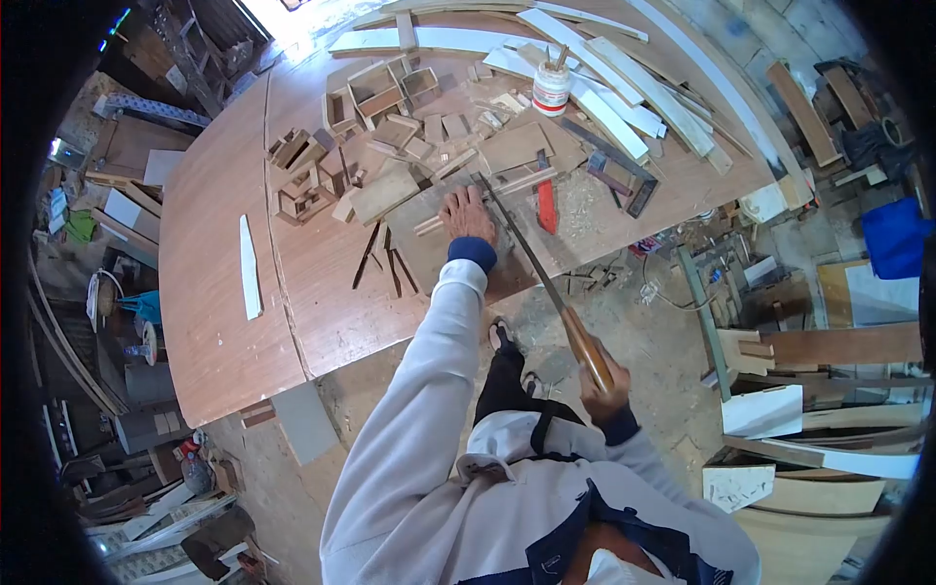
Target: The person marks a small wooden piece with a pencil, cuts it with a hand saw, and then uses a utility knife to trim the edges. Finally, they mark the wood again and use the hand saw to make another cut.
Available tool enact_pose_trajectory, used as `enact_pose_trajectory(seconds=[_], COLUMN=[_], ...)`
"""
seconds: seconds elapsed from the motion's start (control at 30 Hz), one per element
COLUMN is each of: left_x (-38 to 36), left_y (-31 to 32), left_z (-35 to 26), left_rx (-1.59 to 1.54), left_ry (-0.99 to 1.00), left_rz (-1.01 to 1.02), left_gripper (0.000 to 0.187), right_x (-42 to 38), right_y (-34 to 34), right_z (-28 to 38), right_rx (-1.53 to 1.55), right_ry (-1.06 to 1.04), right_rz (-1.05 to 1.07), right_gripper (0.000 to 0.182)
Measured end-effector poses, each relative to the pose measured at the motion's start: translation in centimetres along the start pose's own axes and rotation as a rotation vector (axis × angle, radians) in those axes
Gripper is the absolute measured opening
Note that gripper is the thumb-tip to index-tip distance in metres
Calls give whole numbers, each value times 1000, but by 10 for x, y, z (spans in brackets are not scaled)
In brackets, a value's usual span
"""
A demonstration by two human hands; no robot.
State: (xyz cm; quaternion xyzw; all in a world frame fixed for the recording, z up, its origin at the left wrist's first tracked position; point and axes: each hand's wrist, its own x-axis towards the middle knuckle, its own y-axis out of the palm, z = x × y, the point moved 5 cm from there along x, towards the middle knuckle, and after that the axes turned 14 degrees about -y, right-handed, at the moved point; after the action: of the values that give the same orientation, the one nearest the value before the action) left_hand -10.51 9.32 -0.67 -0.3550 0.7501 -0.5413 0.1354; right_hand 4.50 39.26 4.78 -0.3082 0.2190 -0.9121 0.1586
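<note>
My right hand (606, 385) is closed round the wooden handle of a handsaw (526, 247). Its narrow blade slants up and left to a thin wooden strip (526, 182) on the table, close to my left hand. Fingers curled over, my left hand (466, 213) presses the strip down on a flat board (419, 255). Part of the strip is hidden under that hand. Just right of the blade lies a red-handled tool (546, 207). Several dark, slim tools (395, 268) rest left of the board.
Small wooden box frames (380, 93) and offcuts cover the table (219, 341) behind my hands. A white jar (551, 90) holding sticks stands near long white-faced strips (614, 117). An L-shaped dark piece (639, 190) lies near the right edge. Boards (838, 346) are stacked at right.
</note>
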Motion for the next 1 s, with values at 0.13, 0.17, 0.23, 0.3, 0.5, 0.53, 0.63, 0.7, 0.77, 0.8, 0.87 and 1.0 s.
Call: enact_pose_trajectory(seconds=[0.13, 0.17, 0.23, 0.3, 0.5, 0.53, 0.63, 0.7, 0.77, 0.8, 0.87, 1.0], left_x=[-1, -3, 0, 3, 1, 0, 0, -4, -1, -3, 3, 6], left_y=[-2, -2, -2, -4, 1, 0, 0, 4, 11, 11, 7, 1], left_z=[-1, -1, 0, 0, 3, 1, 2, 6, 5, 6, 5, 1], left_rx=[-11, -13, -18, -13, -11, -40, -11, 11, 15, 20, 23, 27], left_ry=[26, 30, 38, 28, 10, 35, 48, 38, 31, 28, 17, 19], left_rz=[-18, -15, 10, 4, 15, 5, 14, -9, -25, -12, -19, 11], left_gripper=[30, 30, 30, 30, 32, 32, 38, 38, 39, 39, 39, 35], right_x=[4, 16, 38, 56, -10, -5, 38, 62, 47, 29, 1, 8], right_y=[3, 21, 35, 39, -12, -5, 23, 47, 38, 26, 5, 10], right_z=[-4, -20, -31, -25, 9, 5, -21, -35, -32, -24, -11, -17], right_rx=[28, 80, 139, 74, 25, 26, 40, 158, 92, 26, 35, -67], right_ry=[104, 161, 208, 115, 100, 103, 87, 224, 131, 42, 77, 136], right_rz=[2, 28, 52, 57, 63, 56, 6, 93, 25, -31, 34, 73], right_gripper=[47, 47, 48, 49, 50, 50, 48, 46, 44, 43, 44, 47])
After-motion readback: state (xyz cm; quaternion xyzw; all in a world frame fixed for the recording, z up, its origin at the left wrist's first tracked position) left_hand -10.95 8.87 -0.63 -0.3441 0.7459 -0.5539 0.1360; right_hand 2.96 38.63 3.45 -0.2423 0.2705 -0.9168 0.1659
